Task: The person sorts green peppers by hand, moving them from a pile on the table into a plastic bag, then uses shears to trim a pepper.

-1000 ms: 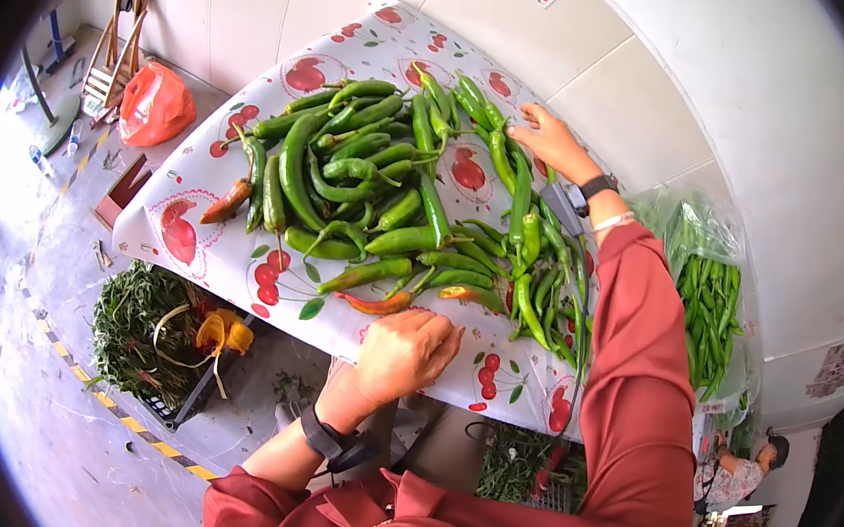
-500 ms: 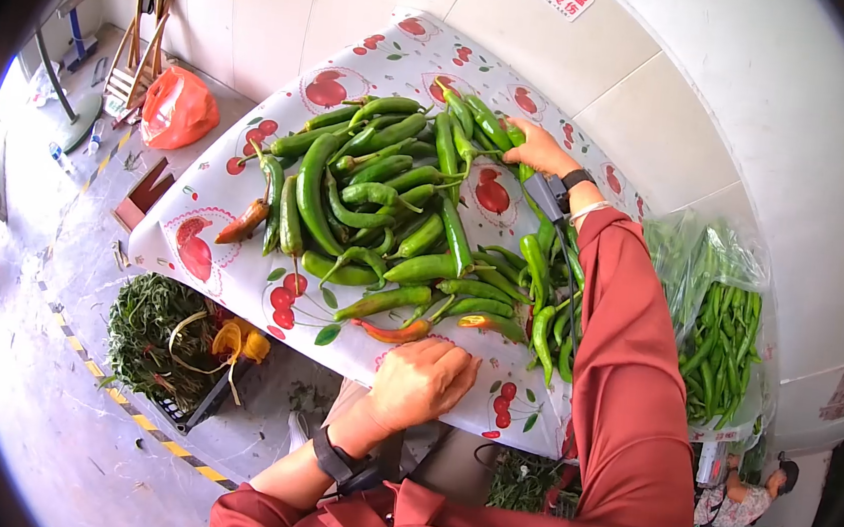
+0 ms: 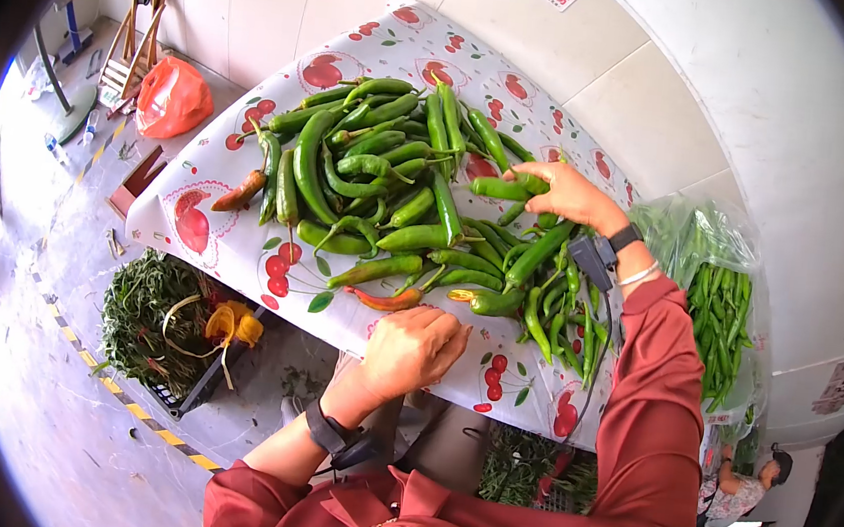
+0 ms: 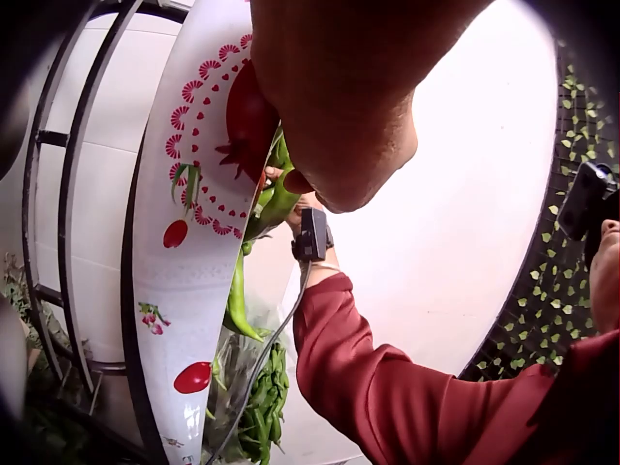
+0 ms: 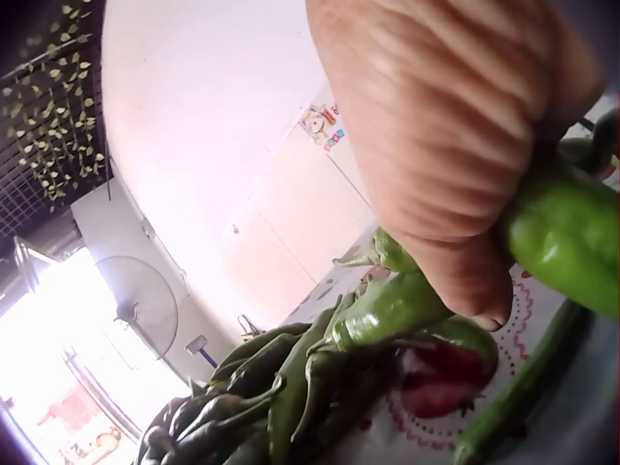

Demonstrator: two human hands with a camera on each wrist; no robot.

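While the green pepper [image 3: 497, 187] is pinched in the right hand [image 3: 573, 196], a light grip should spare its skin; partly hidden, a second may be caught too. Left of that hand lies the pepper heap [image 3: 307, 168]; below, a cable [image 4: 274, 339] could snag; nearer the body, the curled left hand [image 3: 414, 351] is at the counter [image 3: 461, 389] edge.

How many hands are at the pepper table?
2. The left hand rests by the near edge of the table; the right hand holds a green pepper on the right side. No others show there.
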